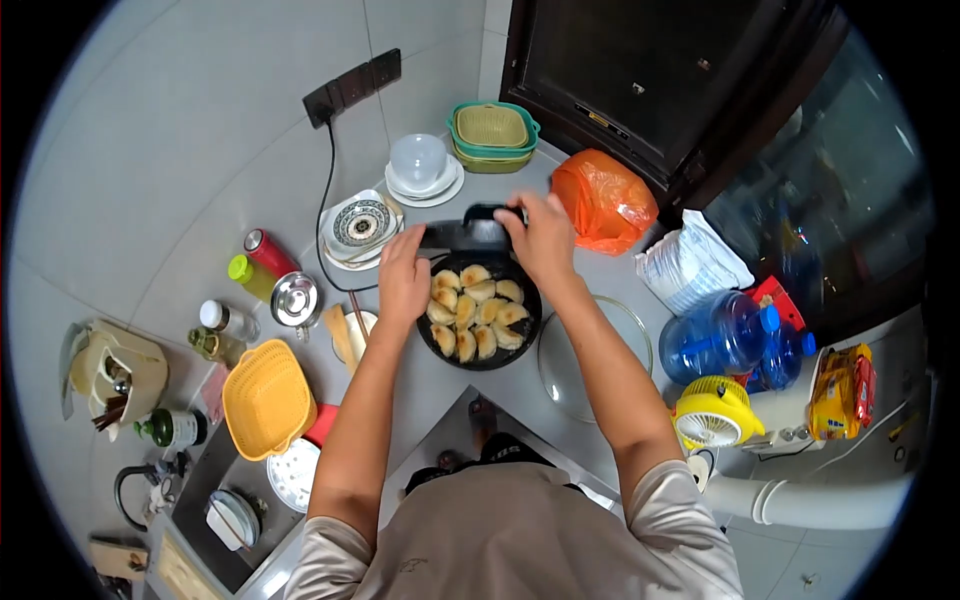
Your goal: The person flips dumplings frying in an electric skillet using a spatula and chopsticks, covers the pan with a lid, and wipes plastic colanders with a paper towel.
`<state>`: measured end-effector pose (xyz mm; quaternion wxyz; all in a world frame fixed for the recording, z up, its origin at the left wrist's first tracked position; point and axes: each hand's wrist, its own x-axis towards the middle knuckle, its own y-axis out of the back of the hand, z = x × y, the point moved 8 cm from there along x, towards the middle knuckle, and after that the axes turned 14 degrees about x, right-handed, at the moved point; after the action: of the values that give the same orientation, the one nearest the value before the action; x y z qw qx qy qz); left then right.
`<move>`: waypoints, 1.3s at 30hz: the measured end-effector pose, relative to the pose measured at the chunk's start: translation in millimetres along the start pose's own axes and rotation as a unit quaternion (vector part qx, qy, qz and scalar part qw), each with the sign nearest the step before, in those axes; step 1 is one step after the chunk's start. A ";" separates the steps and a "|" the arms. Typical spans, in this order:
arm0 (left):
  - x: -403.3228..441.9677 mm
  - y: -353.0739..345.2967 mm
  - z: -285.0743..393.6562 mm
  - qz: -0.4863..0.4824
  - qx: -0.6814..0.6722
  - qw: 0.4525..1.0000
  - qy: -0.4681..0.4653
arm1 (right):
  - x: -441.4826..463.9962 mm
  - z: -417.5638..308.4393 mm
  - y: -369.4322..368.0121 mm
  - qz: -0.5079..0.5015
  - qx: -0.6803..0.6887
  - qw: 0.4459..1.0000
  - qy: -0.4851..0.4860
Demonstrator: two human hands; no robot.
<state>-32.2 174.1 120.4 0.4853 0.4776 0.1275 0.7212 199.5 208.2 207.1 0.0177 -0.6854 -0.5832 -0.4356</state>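
Note:
A round black pan (431, 345) sits on the counter, holding several half-moon dumplings (484, 311) with browned sides. At its far edge a black lid (463, 237) is raised, seen nearly edge-on. My right hand (541, 237) has its fingers closed on the black handle at the lid's right side. My left hand (405, 275) grips the lid's left edge, its fingertips partly hidden. A clear glass lid (648, 345) lies on the counter, partly under my right forearm.
White plates (432, 190) and a patterned dish (360, 224) stand behind. An orange plastic bag (603, 200) is at back right, near blue water jugs (718, 338) and a yellow fan (715, 410). A yellow basket (267, 398) sits left, beside the sink (190, 505). A black cord (328, 190) hangs from the socket.

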 end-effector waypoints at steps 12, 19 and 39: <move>129.8 -68.0 -31.7 -0.024 0.068 0.994 0.078 | 144.8 89.4 -69.7 0.019 -0.122 0.991 -0.043; 121.6 -83.9 -8.3 -0.015 0.031 0.999 0.037 | 161.2 124.9 -94.4 -0.043 -0.139 0.988 -0.055; -175.7 -192.5 115.7 -0.244 -0.106 0.963 -0.053 | -307.9 245.5 107.2 -0.091 -0.192 0.858 -0.467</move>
<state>185.9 92.9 -44.4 0.7002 0.4159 0.1370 0.5639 446.9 63.2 -83.4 -0.4285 -0.7418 -0.4881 -0.1669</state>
